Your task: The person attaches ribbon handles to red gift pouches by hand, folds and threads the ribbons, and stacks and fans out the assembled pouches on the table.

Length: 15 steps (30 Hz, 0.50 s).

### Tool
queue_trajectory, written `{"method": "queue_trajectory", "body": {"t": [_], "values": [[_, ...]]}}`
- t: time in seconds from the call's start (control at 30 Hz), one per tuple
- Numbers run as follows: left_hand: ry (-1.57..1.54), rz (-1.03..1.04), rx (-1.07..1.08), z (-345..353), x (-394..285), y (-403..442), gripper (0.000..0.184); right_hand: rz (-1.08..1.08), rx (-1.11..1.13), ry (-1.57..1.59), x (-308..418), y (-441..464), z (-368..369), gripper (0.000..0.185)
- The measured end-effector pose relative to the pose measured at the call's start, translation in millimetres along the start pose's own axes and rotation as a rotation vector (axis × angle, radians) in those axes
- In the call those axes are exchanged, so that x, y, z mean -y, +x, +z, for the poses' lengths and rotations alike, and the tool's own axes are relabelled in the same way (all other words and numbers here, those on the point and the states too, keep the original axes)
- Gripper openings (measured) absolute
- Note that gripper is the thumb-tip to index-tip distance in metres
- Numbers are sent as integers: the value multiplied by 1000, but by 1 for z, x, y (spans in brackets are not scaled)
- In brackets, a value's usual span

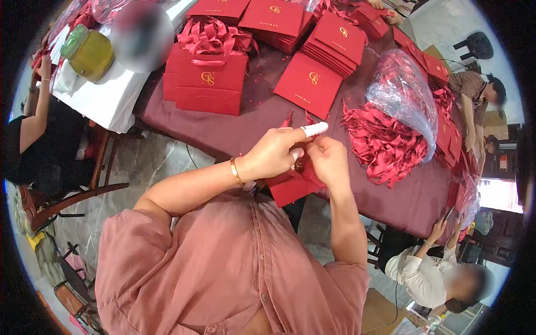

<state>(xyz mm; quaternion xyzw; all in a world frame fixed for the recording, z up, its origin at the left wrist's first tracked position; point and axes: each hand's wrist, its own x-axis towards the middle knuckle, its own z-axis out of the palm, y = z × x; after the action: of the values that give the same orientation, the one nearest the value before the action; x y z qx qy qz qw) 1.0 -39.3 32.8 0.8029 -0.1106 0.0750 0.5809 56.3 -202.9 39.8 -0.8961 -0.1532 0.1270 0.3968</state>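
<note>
Left hand (272, 152) and right hand (330, 162): grips clenched on red gift bag (290, 190). Ribbon heap (382, 139) lies at three o'clock on counter (254, 121).

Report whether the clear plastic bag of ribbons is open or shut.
Open: red ribbons spill out of the clear plastic bag onto the tablecloth.

The shirt (212, 262) is dusty pink and creased, small round buttons (264, 298) running down its front from twelve toward six o'clock. Loose short sleeves sit near nine and three. I notice a gold bracelet (235, 171); at its two o'clock, white wrapping (316, 129) covers a left hand (274, 148) finger.
</note>
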Motion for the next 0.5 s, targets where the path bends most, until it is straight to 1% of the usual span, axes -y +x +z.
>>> {"method": "queue_trajectory", "body": {"t": [0.03,0.07,0.1,0.17,0.2,0.27,0.3,0.33,0.37,0.4,0.47,0.5], "values": [[4,-45,31,-1,-1,0,68,-67,-65,-128,5,-2,2,19],[4,-43,29,-3,-4,1,68,-237,-158,-294,4,-6,6,18],[46,-53,37,-5,-7,2,66,-241,-162,-295,5,-8,7,18],[91,-54,44,-6,-9,5,65,-248,-178,-418,9,-10,6,16],[7,-55,8,-4,-8,6,64,-255,-183,-419,11,-10,2,16],[-128,-71,-82,-7,-10,9,61,-328,-287,-245,14,-8,-11,20],[-179,-84,-137,-12,-13,12,60,-429,-426,-261,8,-6,-18,26],[-266,-139,-185,-19,-16,16,60,-437,-580,-241,7,-7,-23,32],[-408,-219,-194,-25,-16,20,62,-372,-712,-144,-2,-9,-26,36],[-470,-239,-244,-29,-18,22,62,-226,-731,146,-13,-12,-24,37],[-549,-286,-317,-31,-18,24,60,-166,-641,524,-33,-16,-12,40],[-547,-284,-316,-30,-15,25,60,-1,-490,561,-40,-19,-11,42]]}}
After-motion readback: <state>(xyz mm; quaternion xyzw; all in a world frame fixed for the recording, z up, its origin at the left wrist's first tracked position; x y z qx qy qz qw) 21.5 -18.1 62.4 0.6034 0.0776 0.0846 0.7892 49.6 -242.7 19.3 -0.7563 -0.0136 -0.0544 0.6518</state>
